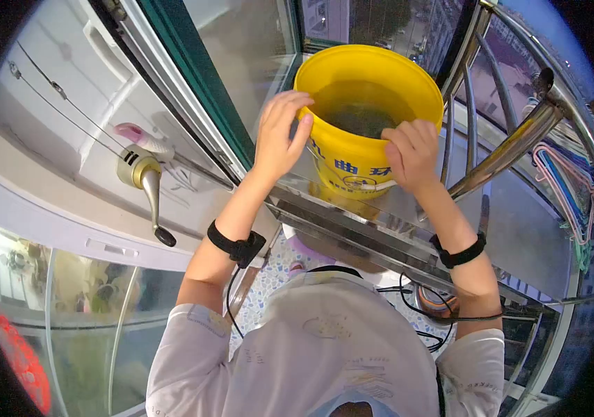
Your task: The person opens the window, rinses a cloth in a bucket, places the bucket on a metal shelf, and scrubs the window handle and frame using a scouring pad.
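Observation:
A yellow bucket [324, 149] with dark printing on its side stands on a ledge in front of me. Its mouth faces up, and what looks like water [363, 115] lies dark inside it. My left hand [281, 132] holds the bucket's left rim, the fingers bent over the edge and the thumb apart. At the front right of the rim, my right hand [411, 154] is closed round the edge with its fingers curled. The white bucket handle [373, 186] hangs down the front, just below the right hand.
Metal railings [512, 156] rise to the right of the bucket, with several hangers [568, 187] beyond them. A green-edged window frame [206, 83] stands at the left. On the left wall sits a hand crank [145, 174] with wires. Black cables [436, 326] trail below.

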Demonstrator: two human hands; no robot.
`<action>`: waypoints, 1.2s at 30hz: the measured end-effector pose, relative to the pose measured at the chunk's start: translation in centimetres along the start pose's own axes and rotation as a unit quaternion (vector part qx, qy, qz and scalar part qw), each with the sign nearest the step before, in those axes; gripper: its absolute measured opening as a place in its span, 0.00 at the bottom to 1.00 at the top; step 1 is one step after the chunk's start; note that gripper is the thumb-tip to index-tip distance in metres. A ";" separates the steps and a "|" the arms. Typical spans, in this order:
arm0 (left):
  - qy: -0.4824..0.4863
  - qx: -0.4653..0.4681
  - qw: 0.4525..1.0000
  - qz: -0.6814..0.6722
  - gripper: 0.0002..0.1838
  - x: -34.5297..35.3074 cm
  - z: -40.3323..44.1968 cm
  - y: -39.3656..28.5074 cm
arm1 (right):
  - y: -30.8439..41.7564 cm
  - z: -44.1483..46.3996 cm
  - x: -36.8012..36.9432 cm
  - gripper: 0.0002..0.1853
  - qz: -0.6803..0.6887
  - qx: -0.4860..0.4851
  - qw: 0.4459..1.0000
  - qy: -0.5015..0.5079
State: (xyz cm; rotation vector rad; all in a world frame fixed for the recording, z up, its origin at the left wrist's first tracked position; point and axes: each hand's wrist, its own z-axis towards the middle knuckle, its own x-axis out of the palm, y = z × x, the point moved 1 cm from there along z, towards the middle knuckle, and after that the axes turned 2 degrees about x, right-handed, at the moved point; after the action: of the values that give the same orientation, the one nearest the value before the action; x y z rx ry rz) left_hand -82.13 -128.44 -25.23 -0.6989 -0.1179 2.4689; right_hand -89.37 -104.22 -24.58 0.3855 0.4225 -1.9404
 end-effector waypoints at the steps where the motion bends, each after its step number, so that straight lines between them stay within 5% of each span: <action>1: -0.004 0.005 1.000 -0.003 0.13 -0.2 -0.1 0.1 | 0.3 0.2 -0.4 0.05 0.013 0.013 1.000 0.024; 6: 0.014 0.025 0.999 -0.019 0.19 -0.4 -0.9 0.5 | 1.4 2.2 -1.6 0.08 0.012 0.064 0.990 0.124; 9: 0.000 0.022 0.999 -0.045 0.20 0.1 -1.1 1.3 | 1.9 4.9 -2.4 0.14 0.009 0.158 0.946 0.283; 11: -0.021 0.040 0.998 -0.038 0.19 0.6 -1.1 1.3 | 1.6 6.8 -2.8 0.19 0.082 0.281 0.849 0.439; 12: -0.018 0.041 0.998 -0.050 0.19 0.8 -1.2 1.4 | 1.3 7.8 -3.0 0.19 0.076 0.290 0.846 0.440; 14: -0.025 0.051 0.998 -0.037 0.19 1.0 -1.0 1.6 | 0.4 9.6 -2.9 0.19 0.038 0.205 0.762 0.613; 17: -0.020 0.050 0.998 -0.043 0.19 1.2 -0.9 2.0 | -0.5 12.5 -1.5 0.19 0.031 0.161 0.710 0.685; 22: -0.018 0.035 0.997 -0.069 0.20 1.8 -1.2 2.4 | -1.9 15.4 4.4 0.19 -0.002 0.135 0.692 0.709; 25: -0.023 0.029 0.996 -0.082 0.21 2.2 -1.6 2.5 | -2.6 14.3 9.4 0.20 -0.021 0.090 0.632 0.770; 27: -0.024 0.030 0.996 -0.087 0.21 2.2 -1.6 2.6 | -1.8 13.9 11.9 0.19 -0.005 -0.020 0.596 0.803; 30: -0.006 0.026 0.994 -0.104 0.22 1.8 -1.7 2.7 | -5.6 6.9 16.7 0.17 0.156 0.064 0.672 0.721; 36: 0.009 0.021 0.990 -0.141 0.23 1.4 -1.7 3.4 | -4.7 5.9 19.5 0.18 0.069 0.037 0.562 0.823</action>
State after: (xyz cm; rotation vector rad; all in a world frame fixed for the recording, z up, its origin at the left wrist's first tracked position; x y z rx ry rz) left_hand -83.91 -130.68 -28.11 -0.6379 -0.1459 2.1892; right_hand -101.63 -120.82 -27.60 2.2102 1.3829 -0.8218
